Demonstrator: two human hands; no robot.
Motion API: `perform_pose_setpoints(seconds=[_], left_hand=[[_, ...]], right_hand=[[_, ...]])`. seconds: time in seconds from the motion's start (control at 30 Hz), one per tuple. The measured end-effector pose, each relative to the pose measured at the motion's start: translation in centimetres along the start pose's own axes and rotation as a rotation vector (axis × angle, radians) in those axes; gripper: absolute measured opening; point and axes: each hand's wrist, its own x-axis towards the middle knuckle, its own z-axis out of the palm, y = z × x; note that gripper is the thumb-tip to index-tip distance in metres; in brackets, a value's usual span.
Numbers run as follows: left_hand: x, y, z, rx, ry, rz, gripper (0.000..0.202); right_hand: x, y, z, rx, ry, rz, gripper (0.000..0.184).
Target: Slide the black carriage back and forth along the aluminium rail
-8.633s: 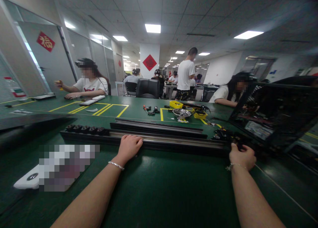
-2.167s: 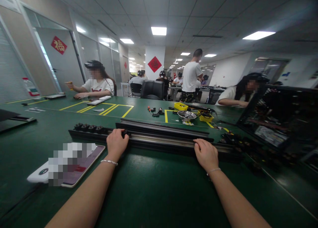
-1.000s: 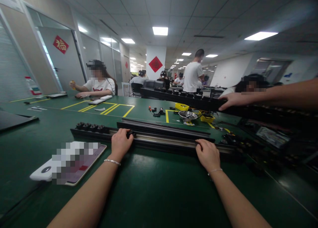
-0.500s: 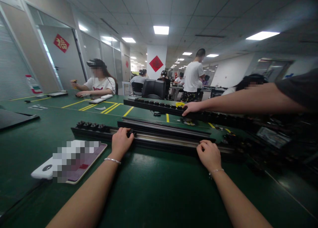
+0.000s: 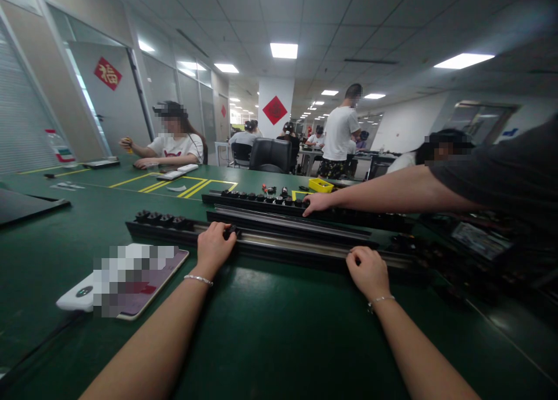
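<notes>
Both hands were on the near rail (image 5: 279, 244), a long black track with a silvery strip on top. It lay across the green table (image 5: 279, 336), running left to right just in front of the person.

The left hand (image 5: 214, 246) sat on the rail left of its middle. The fingers were bent and hooked over the top edge, right against a small black piece (image 5: 229, 232) on the track. The fingertips were hidden, so I couldn't tell if they were pinching that piece or only holding the rail.

The right hand (image 5: 368, 271) was further right on the same rail. Its fingers were curled in loosely with the tips touching the near edge, and I couldn't tell whether it was a real grip.

A row of black knobs (image 5: 159, 218) sat at the rail's left end. A second rail (image 5: 296, 223) lay just behind the near one. Beyond that was a third rail (image 5: 261, 199) studded with black parts, and a co-worker's hand (image 5: 316, 203) reaching in from the right was lying on it.

A phone (image 5: 126, 278) lay on the table to the near left, apart from the rails. A yellow bin (image 5: 321, 185) stood further back.
</notes>
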Motion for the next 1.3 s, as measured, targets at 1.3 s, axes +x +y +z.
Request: perform_pose_setpoints(seconds=[1.3], left_hand=[[-0.4,1.3,-0.9,-0.112,-0.073,-0.033,0.025]], right_hand=[[-0.1,0.9,0.4,0.093,0.04,-0.077,0.02]])
